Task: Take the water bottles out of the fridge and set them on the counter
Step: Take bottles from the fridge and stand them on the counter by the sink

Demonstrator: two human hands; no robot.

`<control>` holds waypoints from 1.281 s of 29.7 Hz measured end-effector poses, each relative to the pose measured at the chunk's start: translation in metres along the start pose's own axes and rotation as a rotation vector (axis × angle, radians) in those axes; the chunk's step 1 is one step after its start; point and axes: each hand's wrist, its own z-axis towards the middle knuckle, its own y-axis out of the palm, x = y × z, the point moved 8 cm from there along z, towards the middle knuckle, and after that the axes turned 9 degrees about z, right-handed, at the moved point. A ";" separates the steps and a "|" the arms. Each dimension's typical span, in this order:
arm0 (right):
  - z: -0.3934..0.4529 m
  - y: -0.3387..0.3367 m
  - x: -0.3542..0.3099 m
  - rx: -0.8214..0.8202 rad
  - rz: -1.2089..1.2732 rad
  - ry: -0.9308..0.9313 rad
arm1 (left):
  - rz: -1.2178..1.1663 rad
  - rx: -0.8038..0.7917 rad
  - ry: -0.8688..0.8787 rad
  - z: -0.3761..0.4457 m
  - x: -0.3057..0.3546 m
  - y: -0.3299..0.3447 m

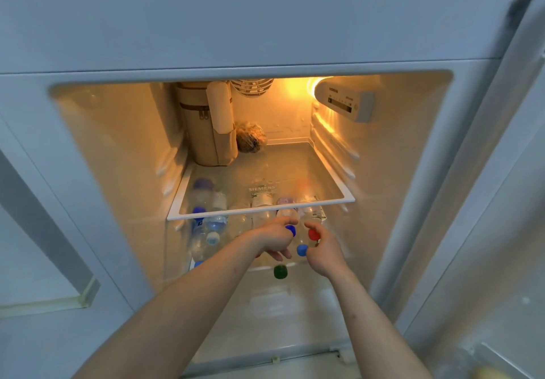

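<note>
Several clear water bottles lie on their sides on the fridge's lower shelf, caps facing me, under the glass shelf [259, 212]. My left hand [272, 238] reaches in with thumb and fingers spread around the dark-blue-capped bottle [291, 230]. My right hand [323, 250] is cupped beside the red-capped bottle [313, 234], thumb arched just above the cap. A light-blue cap [302, 250] shows between my hands and a green cap [280, 271] sits below them. More bottles [211, 229] lie at the left. The bottle bodies are partly hidden by the shelf and my hands.
On the glass shelf a tan zipped bag [206, 131] and a wrapped brown item [250, 137] stand at the back left. The control box [345, 103] hangs at the upper right. The open fridge door [486, 231] is to the right.
</note>
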 end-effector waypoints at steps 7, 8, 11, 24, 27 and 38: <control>0.003 0.000 0.009 0.045 -0.019 0.006 | 0.020 0.021 0.001 0.001 -0.001 0.003; 0.002 -0.001 0.012 0.064 0.000 0.007 | 0.003 0.032 0.004 -0.001 -0.002 0.003; -0.001 -0.003 0.019 0.110 0.064 0.000 | -0.032 0.102 0.022 -0.007 -0.007 0.000; -0.026 -0.029 -0.016 0.296 0.157 -0.186 | 0.047 0.623 0.168 -0.043 -0.017 -0.014; -0.034 -0.038 -0.032 0.334 0.160 -0.252 | 0.030 0.682 0.171 -0.053 -0.018 -0.016; -0.068 -0.059 -0.056 0.353 0.217 -0.340 | -0.059 0.754 0.217 -0.091 -0.025 -0.014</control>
